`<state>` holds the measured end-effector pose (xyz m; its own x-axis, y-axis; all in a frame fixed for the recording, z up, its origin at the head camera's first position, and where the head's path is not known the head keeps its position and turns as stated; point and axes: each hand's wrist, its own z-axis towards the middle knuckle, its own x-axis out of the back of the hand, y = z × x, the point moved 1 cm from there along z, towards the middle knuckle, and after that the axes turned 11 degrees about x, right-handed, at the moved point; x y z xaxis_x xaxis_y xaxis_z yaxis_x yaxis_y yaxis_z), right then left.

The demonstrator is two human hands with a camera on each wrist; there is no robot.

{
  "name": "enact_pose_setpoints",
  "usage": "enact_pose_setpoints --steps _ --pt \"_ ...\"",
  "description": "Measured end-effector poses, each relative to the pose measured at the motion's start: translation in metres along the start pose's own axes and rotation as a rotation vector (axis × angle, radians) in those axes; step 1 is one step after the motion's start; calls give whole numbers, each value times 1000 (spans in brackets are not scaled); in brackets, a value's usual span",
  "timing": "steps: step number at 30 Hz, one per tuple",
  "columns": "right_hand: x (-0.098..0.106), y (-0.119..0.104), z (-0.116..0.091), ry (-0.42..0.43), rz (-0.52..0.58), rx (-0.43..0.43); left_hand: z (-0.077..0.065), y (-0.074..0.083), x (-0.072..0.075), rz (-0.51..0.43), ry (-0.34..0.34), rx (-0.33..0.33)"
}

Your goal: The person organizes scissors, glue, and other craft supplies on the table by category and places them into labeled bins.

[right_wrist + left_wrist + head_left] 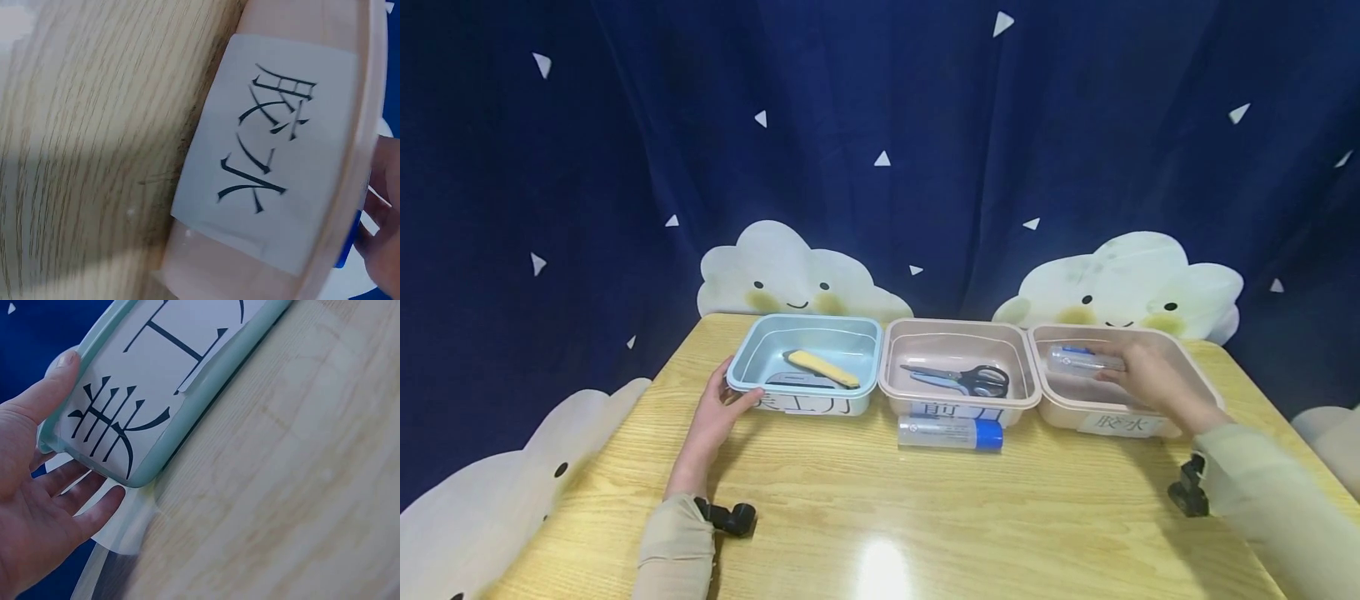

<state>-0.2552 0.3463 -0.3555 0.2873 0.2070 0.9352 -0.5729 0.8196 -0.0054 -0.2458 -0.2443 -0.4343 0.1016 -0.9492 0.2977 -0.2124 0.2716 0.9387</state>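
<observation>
My left hand point(718, 408) grips the front left corner of a light blue bin point(805, 322), thumb at its rim and fingers around the side. In that bin lie a yellow utility knife point(822, 367) and a grey one point(797, 380). Over the right-hand pink bin point(1180, 358), my right hand point(1150, 383) holds a clear glue bottle point(1075, 362) lying sideways, with blue showing behind it. The right wrist view shows only part of the right hand point(384, 219) past the rim, beside a blue piece point(347, 242).
Black-handled scissors point(981, 381) lie in the middle pink bin point(895, 367). Another glue bottle point(943, 432) with a blue cap lies on the wooden table point(970, 517) in front of it. Paper labels point(1122, 423) mark the bin fronts. A dark blue curtain point(880, 100) hangs behind.
</observation>
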Motion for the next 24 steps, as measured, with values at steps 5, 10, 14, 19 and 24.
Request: enact_pose_setpoints --steps 5,10,14,19,24 --pt "-14 8 0 -120 154 -58 -1 1 0 -10 -2 -14" --pt "-25 14 4 -146 138 -32 -2 2 0 -10 -5 -22" --pt "-31 17 6 -183 207 -63 -3 1 0 -14 -7 -24" --pt "-35 22 6 -180 273 -135 -4 0 0 -5 -5 -10" --pt "-42 24 7 -182 308 -149 -2 0 -1 13 1 -14"
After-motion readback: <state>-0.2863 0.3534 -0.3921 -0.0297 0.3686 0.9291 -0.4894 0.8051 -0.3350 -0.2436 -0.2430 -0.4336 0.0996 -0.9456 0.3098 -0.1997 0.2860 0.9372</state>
